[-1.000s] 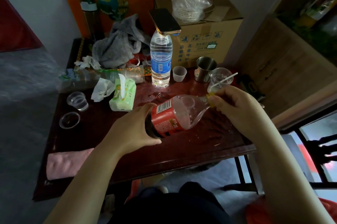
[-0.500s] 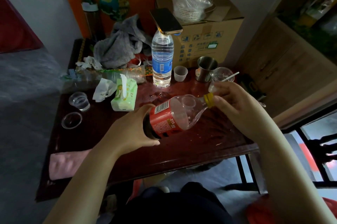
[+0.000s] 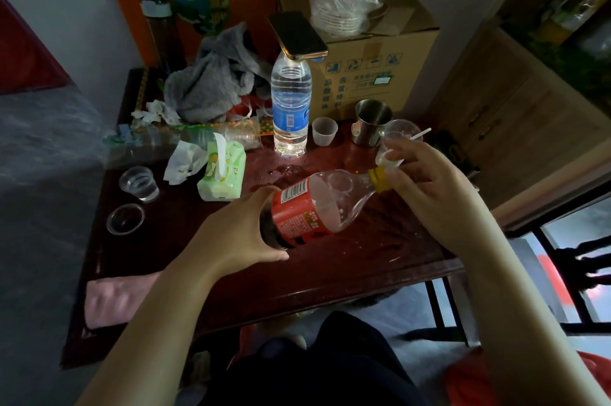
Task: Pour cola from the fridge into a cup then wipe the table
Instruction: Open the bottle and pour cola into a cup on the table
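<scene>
A cola bottle (image 3: 307, 210) with a red label and yellow cap (image 3: 378, 178) lies tilted above the dark red table (image 3: 347, 270), neck pointing right; a little dark cola sits at its base. My left hand (image 3: 238, 233) grips that base. My right hand (image 3: 429, 187) pinches the cap with its fingertips. Just behind those fingers stands a clear plastic cup (image 3: 401, 133) with a white stick in it. A folded pink cloth (image 3: 109, 300) lies on the table's front left corner. A wet patch (image 3: 287, 171) shines on the tabletop behind the bottle.
A water bottle (image 3: 291, 101) with a phone (image 3: 297, 33) on top, a small cup (image 3: 324, 131) and a steel mug (image 3: 372, 121) stand at the back. A tissue pack (image 3: 223, 171) and two clear cups (image 3: 139, 182) are left. A cardboard box (image 3: 380, 52) and grey cloth (image 3: 211, 85) sit behind.
My right hand has shifted on the bottle's neck, so the yellow cap now shows beside its fingertips. The bottle and my left hand have hardly moved.
</scene>
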A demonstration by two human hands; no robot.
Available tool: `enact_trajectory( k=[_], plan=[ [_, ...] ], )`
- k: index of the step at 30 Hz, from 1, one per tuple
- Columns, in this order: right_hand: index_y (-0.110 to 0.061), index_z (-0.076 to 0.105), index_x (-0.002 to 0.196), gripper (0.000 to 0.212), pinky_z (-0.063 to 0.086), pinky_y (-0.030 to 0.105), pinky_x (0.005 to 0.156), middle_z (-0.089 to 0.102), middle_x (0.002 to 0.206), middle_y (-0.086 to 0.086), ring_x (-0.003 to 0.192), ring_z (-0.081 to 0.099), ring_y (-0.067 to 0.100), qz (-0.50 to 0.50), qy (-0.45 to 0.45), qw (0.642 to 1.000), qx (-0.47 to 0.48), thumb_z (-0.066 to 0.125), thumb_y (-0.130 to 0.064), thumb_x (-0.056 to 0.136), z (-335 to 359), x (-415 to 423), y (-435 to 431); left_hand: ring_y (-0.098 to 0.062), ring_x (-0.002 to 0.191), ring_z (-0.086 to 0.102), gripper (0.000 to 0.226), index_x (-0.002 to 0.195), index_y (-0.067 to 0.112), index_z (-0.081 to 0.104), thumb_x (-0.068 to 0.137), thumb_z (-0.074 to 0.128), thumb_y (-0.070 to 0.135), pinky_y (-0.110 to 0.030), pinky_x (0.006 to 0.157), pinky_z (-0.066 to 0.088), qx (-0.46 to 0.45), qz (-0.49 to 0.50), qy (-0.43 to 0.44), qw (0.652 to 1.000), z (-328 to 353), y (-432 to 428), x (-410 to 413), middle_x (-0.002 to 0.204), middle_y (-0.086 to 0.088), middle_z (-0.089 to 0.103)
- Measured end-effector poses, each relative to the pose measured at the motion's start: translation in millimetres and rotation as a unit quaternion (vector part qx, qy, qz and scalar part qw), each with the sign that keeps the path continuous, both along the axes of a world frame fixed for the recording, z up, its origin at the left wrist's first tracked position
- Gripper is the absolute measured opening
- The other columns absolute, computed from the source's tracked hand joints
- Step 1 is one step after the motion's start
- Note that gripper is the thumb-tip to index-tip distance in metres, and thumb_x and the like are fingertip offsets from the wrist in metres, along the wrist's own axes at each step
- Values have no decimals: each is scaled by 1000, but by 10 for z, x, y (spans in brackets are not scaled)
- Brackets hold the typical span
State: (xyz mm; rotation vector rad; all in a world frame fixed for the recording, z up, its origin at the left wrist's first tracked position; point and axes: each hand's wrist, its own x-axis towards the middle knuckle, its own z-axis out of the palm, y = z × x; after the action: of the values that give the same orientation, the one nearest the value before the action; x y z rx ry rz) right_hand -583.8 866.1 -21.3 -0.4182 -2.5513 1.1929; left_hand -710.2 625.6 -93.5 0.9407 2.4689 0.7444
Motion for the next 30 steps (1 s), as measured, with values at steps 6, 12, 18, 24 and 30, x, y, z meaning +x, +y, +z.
enact_trajectory(
  k=[6, 12, 18, 24, 30],
  plan=[
    [-38, 63, 96, 22, 45, 16, 63, 65, 82, -18, 74, 59, -4, -29, -76, 994, 79, 53, -54, 84, -53, -34, 58, 0, 103, 52, 85, 125, 49, 35, 54, 83, 51, -28, 87, 44, -12, -2, 1, 1000, 3, 125, 35, 112, 28, 49],
    [-39, 66, 102, 20, 47, 11, 78, 68, 95, -17, 88, 63, -2, 31, -67, 997, -38, 67, -32, 83, -87, -89, 280, -1, 102, 54, 84, 123, 49, 35, 53, 82, 52, -32, 87, 46, -23, 9, -16, 1000, -37, 241, 26, 110, 27, 52],
    [-38, 66, 98, 25, 53, 29, 86, 69, 96, -15, 90, 64, 0, 77, -79, 992, -58, 70, -19, 82, -157, -244, 468, -1, 103, 53, 82, 121, 47, 38, 52, 81, 53, -34, 86, 47, -41, 34, -29, 998, -72, 335, -21, 109, 26, 53],
    [-32, 66, 97, 22, 52, 25, 86, 70, 95, -13, 90, 65, -1, 88, -76, 990, -80, 70, -16, 82, -179, -419, 628, -3, 103, 55, 83, 121, 47, 39, 50, 81, 53, -39, 87, 49, -50, 66, -51, 995, -56, 445, -32, 111, 22, 57],
    [-28, 63, 111, 40, 51, 24, 91, 69, 104, -13, 98, 64, -1, 105, -61, 987, -106, 69, -2, 80, -246, -474, 718, 0, 100, 57, 84, 120, 48, 39, 48, 81, 53, -37, 87, 49, -54, 81, -76, 992, -69, 496, -46, 108, 24, 58]
  ],
)
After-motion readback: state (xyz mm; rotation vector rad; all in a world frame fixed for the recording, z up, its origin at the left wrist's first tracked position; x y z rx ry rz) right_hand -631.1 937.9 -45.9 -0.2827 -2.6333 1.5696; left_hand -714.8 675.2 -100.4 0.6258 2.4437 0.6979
